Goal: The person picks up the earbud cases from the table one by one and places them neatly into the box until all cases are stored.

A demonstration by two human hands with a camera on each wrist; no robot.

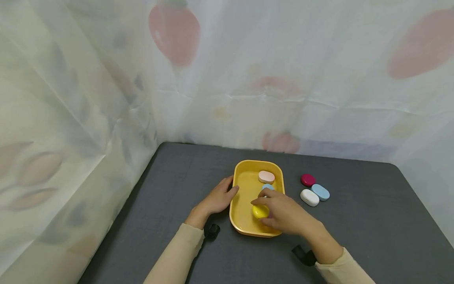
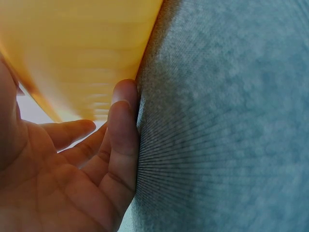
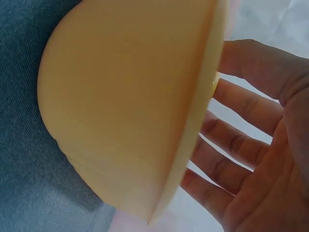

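Note:
A yellow rectangular tray (image 1: 247, 197) with rounded corners stands on the dark table. My left hand (image 1: 217, 198) holds its left side, thumb at the rim and fingers (image 2: 123, 130) along the outer wall. Over the tray's lower half, my right hand (image 1: 283, 211) pinches a glossy yellow rounded piece (image 1: 260, 211) between thumb and fingers. From the right wrist, the tray's wall (image 3: 130, 96) hides most of that piece. Inside the tray lie a pale pink oval piece (image 1: 266, 177) and a light blue piece (image 1: 267, 186), partly covered by the right hand.
Right of the tray, a dark red round piece (image 1: 307, 180), a light blue oval piece (image 1: 320, 192) and a white oval piece (image 1: 309, 197) lie close together on the dark table (image 1: 369, 221). A printed curtain (image 1: 227, 79) hangs behind the table and along its left side.

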